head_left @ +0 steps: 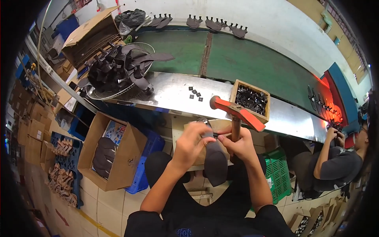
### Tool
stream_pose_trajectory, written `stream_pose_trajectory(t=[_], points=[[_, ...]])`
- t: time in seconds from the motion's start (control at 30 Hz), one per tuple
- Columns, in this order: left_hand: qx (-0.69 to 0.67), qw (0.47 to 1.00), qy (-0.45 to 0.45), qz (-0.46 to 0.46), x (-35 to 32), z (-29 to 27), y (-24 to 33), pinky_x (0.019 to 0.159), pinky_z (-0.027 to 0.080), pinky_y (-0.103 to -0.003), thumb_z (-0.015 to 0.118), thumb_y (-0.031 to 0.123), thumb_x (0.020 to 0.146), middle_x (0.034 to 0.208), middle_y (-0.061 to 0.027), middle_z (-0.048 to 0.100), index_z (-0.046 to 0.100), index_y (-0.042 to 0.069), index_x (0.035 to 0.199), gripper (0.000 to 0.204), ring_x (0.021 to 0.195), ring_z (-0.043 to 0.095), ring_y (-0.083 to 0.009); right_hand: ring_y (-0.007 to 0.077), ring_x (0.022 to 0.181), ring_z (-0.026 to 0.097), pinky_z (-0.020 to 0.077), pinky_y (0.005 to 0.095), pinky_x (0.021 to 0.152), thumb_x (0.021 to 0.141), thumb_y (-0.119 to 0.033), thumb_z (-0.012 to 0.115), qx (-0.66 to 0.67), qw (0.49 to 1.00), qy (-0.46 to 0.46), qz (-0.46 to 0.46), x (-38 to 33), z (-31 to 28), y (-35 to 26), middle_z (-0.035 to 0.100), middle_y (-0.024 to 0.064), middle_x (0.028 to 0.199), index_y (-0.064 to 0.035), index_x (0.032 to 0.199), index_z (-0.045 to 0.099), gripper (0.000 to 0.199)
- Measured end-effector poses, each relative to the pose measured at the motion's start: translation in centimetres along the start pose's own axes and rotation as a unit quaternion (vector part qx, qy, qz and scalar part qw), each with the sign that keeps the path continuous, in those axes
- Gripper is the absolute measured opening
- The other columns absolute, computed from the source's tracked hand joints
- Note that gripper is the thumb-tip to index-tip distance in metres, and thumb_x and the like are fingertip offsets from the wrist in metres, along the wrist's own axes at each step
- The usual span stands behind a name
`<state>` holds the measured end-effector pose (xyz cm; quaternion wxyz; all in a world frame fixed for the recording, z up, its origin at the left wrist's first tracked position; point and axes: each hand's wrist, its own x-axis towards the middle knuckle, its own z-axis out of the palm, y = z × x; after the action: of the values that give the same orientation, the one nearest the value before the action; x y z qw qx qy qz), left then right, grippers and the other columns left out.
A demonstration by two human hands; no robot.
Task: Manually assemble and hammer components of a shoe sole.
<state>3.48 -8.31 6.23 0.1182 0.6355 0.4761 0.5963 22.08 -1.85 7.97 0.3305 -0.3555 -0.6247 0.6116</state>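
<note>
Above my lap, my left hand [191, 143] is closed on a dark grey shoe sole [216, 164], its broad end pointing toward me. My right hand [239, 145] grips a hammer [235, 128] by its wooden handle, with the orange-red head [239, 110] uppermost. The thumb and fingertips of that hand also meet the sole's narrow middle, close to my left fingertips. Whatever small part may sit between the fingertips is too small to make out. A pale work board [189, 126] lies behind and under the sole.
On the metal ledge [169, 85] are several small black square pieces [194, 91] and a wooden box [233, 96] of black parts. A wire basket [94, 94] heaped with soles stands left. Below it is a cardboard box [126, 158]. A green conveyor [173, 51] runs behind; a co-worker [339, 162] sits right.
</note>
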Motion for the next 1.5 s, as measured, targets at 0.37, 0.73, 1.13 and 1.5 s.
stream_pose_trajectory(t=[0.37, 0.73, 1.13, 1.5], points=[[0.05, 0.981, -0.03, -0.186, -0.3, 2.8, -6.8, 0.09, 0.043, -0.04, 0.077, 0.021, 0.082, 0.1, -0.0106, 0.072, 0.07, 0.005, 0.1, 0.025, 0.095, 0.066, -0.0289, 0.0091, 0.062, 0.051, 0.0449, 0.0283, 0.058, 0.084, -0.011, 0.072, -0.204, 0.96, -0.02, -0.193, 7.2, -1.1, 3.7, 0.064, 0.0063, 0.07, 0.002, 0.101, 0.069, 0.022], [0.026, 0.996, -0.029, -0.086, -1.0, 2.3, -7.1, 0.094, 0.045, -0.04, 0.079, 0.012, 0.077, 0.102, -0.0117, 0.072, 0.069, 0.0, 0.102, 0.029, 0.096, 0.067, -0.0295, 0.022, 0.086, 0.065, 0.0512, 0.0312, 0.075, 0.077, -0.005, 0.076, -0.247, 0.939, -0.105, -0.216, 6.3, -2.0, 2.7, 0.068, 0.0126, 0.101, 0.0046, 0.099, 0.067, 0.025], [-0.064, 0.984, 0.0, -0.165, -0.6, 2.8, -6.6, 0.077, 0.055, -0.03, 0.078, 0.005, 0.077, 0.096, -0.0135, 0.075, 0.075, 0.001, 0.102, 0.026, 0.085, 0.072, -0.0212, 0.0155, 0.06, 0.059, 0.0479, 0.0271, 0.059, 0.09, -0.007, 0.069, -0.089, 0.993, 0.013, -0.071, 2.2, -0.3, -0.3, 0.067, 0.0081, 0.081, 0.0012, 0.123, 0.062, 0.035], [-0.131, 0.968, -0.001, -0.215, -1.0, 2.7, -6.5, 0.077, 0.054, -0.024, 0.078, 0.001, 0.078, 0.096, -0.0077, 0.076, 0.076, -0.001, 0.099, 0.022, 0.086, 0.068, -0.0108, 0.0227, 0.067, 0.061, 0.0512, 0.0312, 0.069, 0.096, -0.002, 0.06, -0.266, 0.954, 0.011, -0.137, -3.7, 0.7, -1.8, 0.063, 0.0167, 0.084, 0.0007, 0.14, 0.05, 0.045]])
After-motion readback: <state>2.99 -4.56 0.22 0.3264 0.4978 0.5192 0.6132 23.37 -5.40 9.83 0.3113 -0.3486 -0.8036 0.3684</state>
